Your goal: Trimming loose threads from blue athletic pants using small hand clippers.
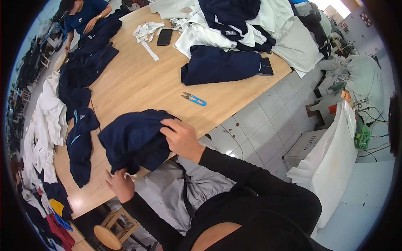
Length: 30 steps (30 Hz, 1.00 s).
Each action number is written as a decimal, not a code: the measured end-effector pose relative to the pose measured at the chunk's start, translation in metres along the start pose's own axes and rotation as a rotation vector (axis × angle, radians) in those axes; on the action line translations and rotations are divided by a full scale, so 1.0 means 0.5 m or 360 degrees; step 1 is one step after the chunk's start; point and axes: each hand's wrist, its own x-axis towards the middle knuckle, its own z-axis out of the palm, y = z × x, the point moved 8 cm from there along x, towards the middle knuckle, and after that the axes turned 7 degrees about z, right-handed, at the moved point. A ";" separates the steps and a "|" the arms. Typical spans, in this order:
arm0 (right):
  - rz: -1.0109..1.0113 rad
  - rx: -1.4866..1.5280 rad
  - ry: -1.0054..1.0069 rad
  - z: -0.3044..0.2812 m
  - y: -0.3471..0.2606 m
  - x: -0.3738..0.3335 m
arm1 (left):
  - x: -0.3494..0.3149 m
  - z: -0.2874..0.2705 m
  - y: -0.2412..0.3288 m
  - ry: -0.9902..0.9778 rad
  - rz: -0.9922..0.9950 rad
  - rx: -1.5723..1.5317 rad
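Navy garment (134, 136): one, on the table (142, 92) between your hands, loose and bunched; work on it looks unfinished. Your left hand (121, 186): at its near edge, fingers partly spread, tips at the cloth; grip, cannot tell. Your right hand (183, 137): curled over its right side, pinching fabric. Beyond your right hand: blue snips (197, 100), idle; navy bundle (224, 65), folded, apparently finished; farther, loose navy-and-white heap (230, 14), seemingly still unsorted.

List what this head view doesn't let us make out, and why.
Head view: underside of the held navy garment, hidden by its folds.
Head view: whether the left grip holds it, obscured by dark folds.
Head view: far end of garment pile, cut off by upper edge.
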 end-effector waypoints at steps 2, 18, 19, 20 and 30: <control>0.0127 0.0037 -0.0174 0.014 0.025 -0.032 | -0.018 0.002 0.036 0.0099 0.0330 0.0065; 0.1037 0.1192 -0.0758 0.052 0.047 -0.083 | -0.153 0.203 0.281 -0.0059 -0.1386 -0.4028; 0.1038 0.1205 -0.0784 0.042 0.025 -0.080 | -0.148 0.212 0.272 -0.0026 -0.1406 -0.4022; 0.1040 0.1265 -0.0745 0.029 0.007 -0.075 | -0.141 0.223 0.270 0.0005 -0.1444 -0.4127; 0.0771 0.0525 -0.0922 0.018 0.018 -0.135 | -0.111 0.164 0.226 0.0591 -0.0967 -0.4116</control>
